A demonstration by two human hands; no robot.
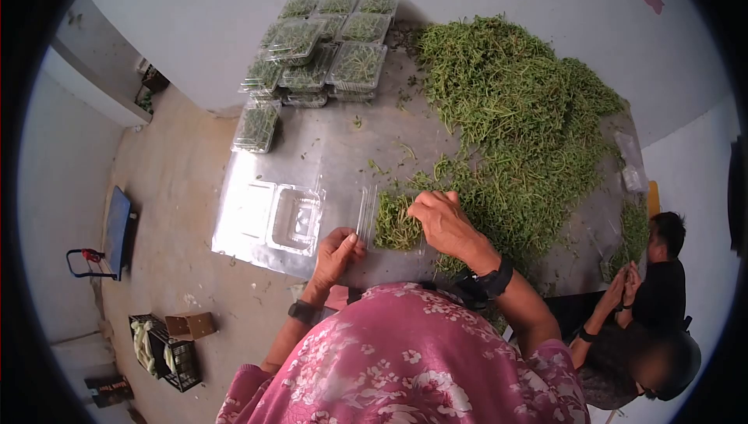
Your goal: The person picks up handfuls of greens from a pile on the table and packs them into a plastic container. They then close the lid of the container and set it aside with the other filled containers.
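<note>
A clear plastic clamshell box [368, 221] lies open in front of me, its tray filled with green leafy stems [396, 225]. My left hand [339, 254] is closed at the box's left edge, thumb on top. My right hand [448, 223] is over the right side of the tray, its fingers bent and closed on some of the stems; the fingertips are partly hidden. Left of my left hand, another clear box [296, 219] lies open with nothing in it. A large heap of the same greens [514, 112] spreads over the right side of the metal table [327, 151].
Stacked filled boxes [357, 64] stand at the back left, with one filled box [255, 128] nearer. Two people [662, 268] are at the right edge. A blue trolley [117, 225] and a black crate [183, 365] are on the floor at left.
</note>
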